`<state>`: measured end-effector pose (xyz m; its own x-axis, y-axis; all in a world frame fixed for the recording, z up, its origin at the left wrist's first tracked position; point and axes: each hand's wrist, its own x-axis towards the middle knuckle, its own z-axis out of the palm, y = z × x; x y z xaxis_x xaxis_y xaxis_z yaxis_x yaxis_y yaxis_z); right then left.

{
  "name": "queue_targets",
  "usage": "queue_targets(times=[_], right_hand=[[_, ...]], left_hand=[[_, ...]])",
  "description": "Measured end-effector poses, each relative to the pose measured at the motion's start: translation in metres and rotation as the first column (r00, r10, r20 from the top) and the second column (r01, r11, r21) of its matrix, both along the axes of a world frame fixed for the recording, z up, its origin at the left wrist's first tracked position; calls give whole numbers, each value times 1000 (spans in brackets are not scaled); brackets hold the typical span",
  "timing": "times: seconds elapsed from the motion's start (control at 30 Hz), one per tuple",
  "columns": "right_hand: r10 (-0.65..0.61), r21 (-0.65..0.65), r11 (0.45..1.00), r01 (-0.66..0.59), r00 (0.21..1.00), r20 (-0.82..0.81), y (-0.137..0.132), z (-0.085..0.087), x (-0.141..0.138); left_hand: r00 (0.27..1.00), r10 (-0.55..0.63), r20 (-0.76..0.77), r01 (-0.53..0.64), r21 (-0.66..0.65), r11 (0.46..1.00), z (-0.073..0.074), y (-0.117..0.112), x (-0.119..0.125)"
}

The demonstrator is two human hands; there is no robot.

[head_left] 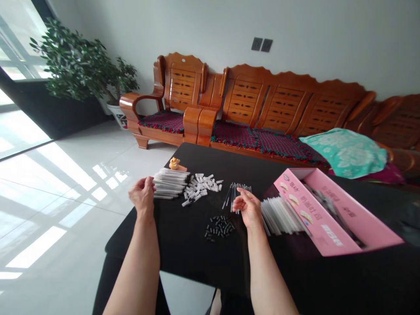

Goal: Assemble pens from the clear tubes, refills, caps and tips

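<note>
My left hand (142,195) is at the left end of a stack of white pens (169,183), its fingers curled together. Whatever lies in those fingers, if anything, is hidden. My right hand (248,208) hovers by a bundle of thin dark pen refills (232,194), with its fingers loosely bent and apart. No object shows clearly in it. White pen caps (201,187) lie scattered between the stack and the refills. Nearer to me is a heap of small black plugs (219,228). Translucent white pen barrels (281,214) lie in a row right of my right hand.
A pink cardboard box (328,214) stands open on the right of the black table (197,258), dark contents inside. A small yellow figurine (175,163) sits at the far left. Beyond the table is a wooden sofa (249,100); a potted plant (85,70) stands at left.
</note>
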<state>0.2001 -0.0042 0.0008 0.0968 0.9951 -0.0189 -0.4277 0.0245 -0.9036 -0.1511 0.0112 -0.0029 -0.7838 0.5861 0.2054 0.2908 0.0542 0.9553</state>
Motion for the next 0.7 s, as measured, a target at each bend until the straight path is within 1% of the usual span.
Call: queue_targets(times=[0.03, 0.1, 0.17, 0.23, 0.3, 0.37, 0.5, 0.57, 0.63, 0.7], right_hand=[[-3, 1, 1000, 3, 1000, -4, 0, 0, 0], [-13, 0, 1000, 13, 1000, -12, 0, 1, 1], [-40, -4, 999, 40, 999, -16, 0, 1, 2], [-99, -5, 995, 99, 995, -16, 1, 2, 4], [-185, 0, 983, 185, 983, -17, 2, 2, 8], [-289, 10, 957, 289, 957, -18, 3, 2, 14], [-481, 37, 876, 481, 876, 24, 4, 0, 20], [-534, 46, 845, 532, 841, 84, 5, -2, 20], [-560, 56, 827, 559, 812, 165, 6, -4, 21], [-599, 84, 797, 598, 762, 247, 5, -5, 27]], left_hand=[[1000, 26, -14, -27, -28, 999, -2, 0, -3], [998, 65, 5, -65, -53, 996, -6, 1, -7], [997, 75, 30, -72, -70, 995, -9, 3, -8], [996, 68, 56, -65, -67, 996, -12, 5, -10], [996, 58, 66, -53, -66, 996, -15, 6, -11], [997, 45, 70, -40, -70, 997, -17, 6, -11], [996, 54, 70, -49, -71, 996, -16, 4, -11], [996, 72, 47, -68, -82, 994, -14, 2, -10], [996, 81, 23, -78, -97, 992, -11, 0, -9], [996, 85, 5, -84, -105, 991, -9, -1, -7]])
